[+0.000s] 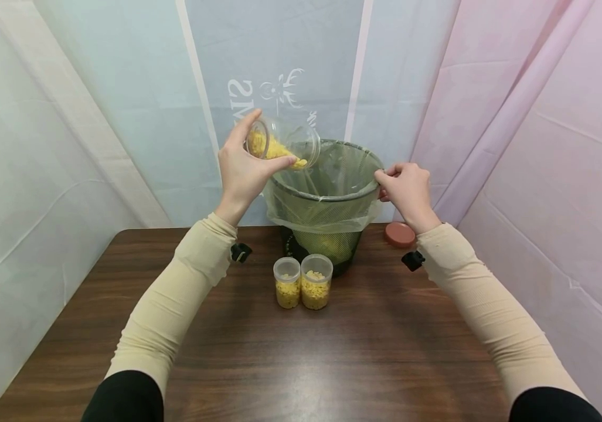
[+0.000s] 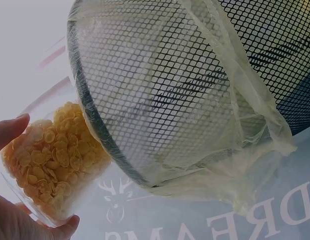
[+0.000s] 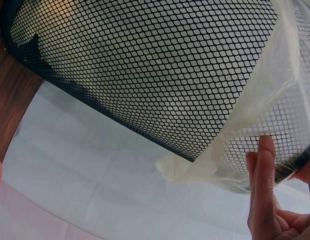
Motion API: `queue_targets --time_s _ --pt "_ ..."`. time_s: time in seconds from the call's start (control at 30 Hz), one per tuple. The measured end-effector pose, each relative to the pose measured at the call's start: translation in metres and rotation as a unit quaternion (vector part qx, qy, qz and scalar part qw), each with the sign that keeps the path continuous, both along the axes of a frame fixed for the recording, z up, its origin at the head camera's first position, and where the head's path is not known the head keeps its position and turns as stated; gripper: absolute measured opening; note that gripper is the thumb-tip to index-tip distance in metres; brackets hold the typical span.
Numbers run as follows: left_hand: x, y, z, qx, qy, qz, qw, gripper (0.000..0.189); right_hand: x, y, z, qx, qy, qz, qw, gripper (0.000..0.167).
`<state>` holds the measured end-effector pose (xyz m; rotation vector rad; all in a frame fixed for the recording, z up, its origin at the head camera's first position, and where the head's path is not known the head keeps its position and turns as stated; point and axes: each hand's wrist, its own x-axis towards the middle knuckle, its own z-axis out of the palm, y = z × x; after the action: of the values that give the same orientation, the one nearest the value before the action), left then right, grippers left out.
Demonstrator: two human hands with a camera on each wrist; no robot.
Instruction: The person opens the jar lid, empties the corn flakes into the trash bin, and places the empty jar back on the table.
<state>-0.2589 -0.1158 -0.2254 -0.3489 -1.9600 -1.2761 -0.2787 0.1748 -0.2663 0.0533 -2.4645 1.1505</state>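
Left of the bin (image 1: 328, 241)'s mouth, the left hand (image 1: 244, 169) grips a tilted jar (image 1: 281, 144), likely light, stiff, slick, best held mid-body; the right hand (image 1: 407, 186) pinches the bin's lined rim (image 1: 327, 198).

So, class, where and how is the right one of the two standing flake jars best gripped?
Probably by its round, upright wall, coming from the near right: the right jar is free on that side, while the left jar crowds its other side and the mesh bin stands close behind.
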Motion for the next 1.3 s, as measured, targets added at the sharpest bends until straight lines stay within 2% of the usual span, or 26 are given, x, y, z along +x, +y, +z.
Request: queue_targets --time_s 1.03,1.3 --pt "-0.0007 0.0035 0.0015 -0.013 -0.006 0.002 0.9999 0.089 -0.0010 0.0021 -0.0029 0.015 0.007 -0.008 0.9998 0.026" --pt "-0.0025 0.0037 0.0036 -0.030 0.009 0.014 0.9994 0.089 -0.0007 0.0012 -0.0029 0.022 0.008 -0.008 0.9997 0.027"
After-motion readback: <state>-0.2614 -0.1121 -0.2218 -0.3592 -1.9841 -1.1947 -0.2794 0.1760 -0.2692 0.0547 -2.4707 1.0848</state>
